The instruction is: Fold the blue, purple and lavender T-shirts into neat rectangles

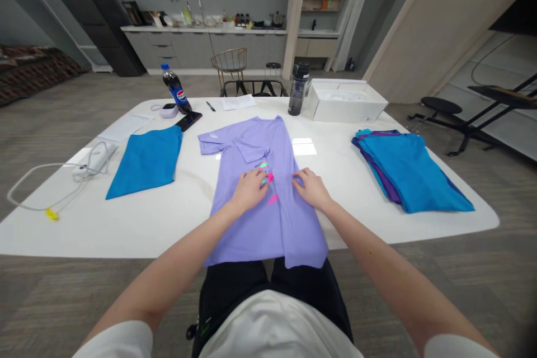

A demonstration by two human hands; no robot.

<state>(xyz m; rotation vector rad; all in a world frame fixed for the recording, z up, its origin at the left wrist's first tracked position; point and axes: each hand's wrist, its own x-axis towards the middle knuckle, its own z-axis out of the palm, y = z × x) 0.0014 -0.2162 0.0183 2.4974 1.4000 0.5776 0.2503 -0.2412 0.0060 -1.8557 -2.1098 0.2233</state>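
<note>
Lavender T-shirt part-folded, one side turned in under two hands

The white table [193,229] carries everything, and the lavender T-shirt [247,229] lies on it directly in front of the person, hem hanging toward the lap. The step in hand looks like folding: the shirt's right side is turned inward with its sleeve laid across the chest, while the left sleeve sticks out flat. The next move seems to call for bringing that left side over to match, keeping the turned-in layers smooth; a slanting crease down the front could spoil the line.

Well to the right of the shirt sits a stack of blue and purple garments [419,170]; to its left, a single folded blue garment [146,159].

Beyond the shirt, to the right, stands a white box [348,109]; something pale shows at its top, but I cannot tell what. Left of that box, also past the shirt, is a dark drink tumbler [297,92], lid on, contents unclear. Beyond the shirt's left sleeve, a blue-capped cola bottle [177,91] holds dark liquid.

The left hand [250,190] rests on the shirt's front, fingers loosely spread and partly over its colourful print [272,199]. The right hand [312,189] touches the shirt's right edge, fingers bent; whether it pinches cloth, I cannot tell.
</note>
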